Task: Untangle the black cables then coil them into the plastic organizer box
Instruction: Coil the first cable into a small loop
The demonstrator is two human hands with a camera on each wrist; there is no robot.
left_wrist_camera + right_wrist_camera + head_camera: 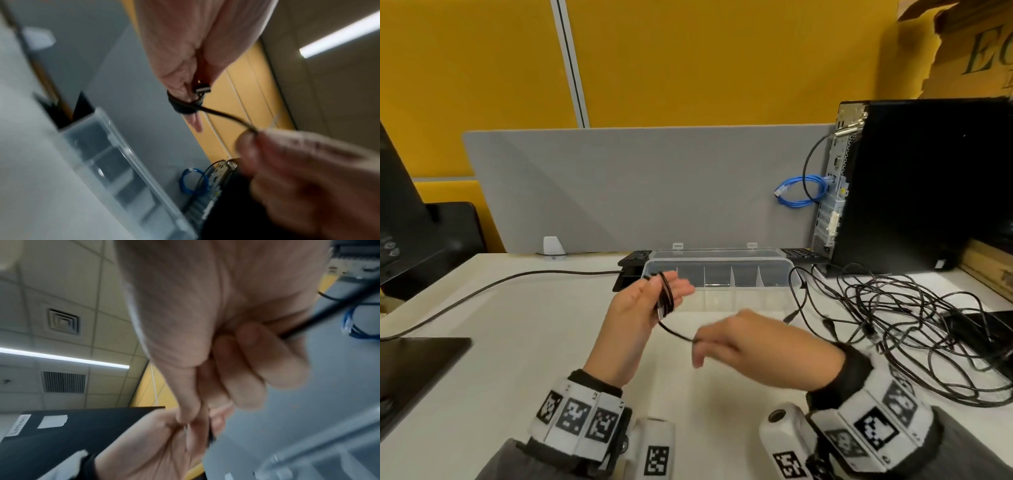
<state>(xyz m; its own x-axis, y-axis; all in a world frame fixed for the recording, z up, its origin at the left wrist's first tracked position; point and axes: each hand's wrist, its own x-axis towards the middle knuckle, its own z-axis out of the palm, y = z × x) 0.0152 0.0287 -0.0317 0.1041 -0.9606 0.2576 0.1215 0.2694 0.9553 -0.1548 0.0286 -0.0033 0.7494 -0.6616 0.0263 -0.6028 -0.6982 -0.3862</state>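
My left hand [650,301] is raised over the white desk with its fingers pointing toward the box. A black cable coil [666,294] is wound around them. In the left wrist view the coil [183,107] circles the fingers and the thumb pins a USB plug [202,89] against the hand. My right hand [743,337] pinches the free strand [674,333] just right of the coil; the strand [329,313] runs out past its curled fingers. The clear plastic organizer box [722,270] stands open behind both hands. A tangle of black cables [893,318] lies to the right.
A black computer tower [928,178] with a blue network cable [801,190] stands at the back right. A keyboard [635,257] lies behind the box. A thick black cord [517,277] crosses the desk's left side, near a monitor [400,205].
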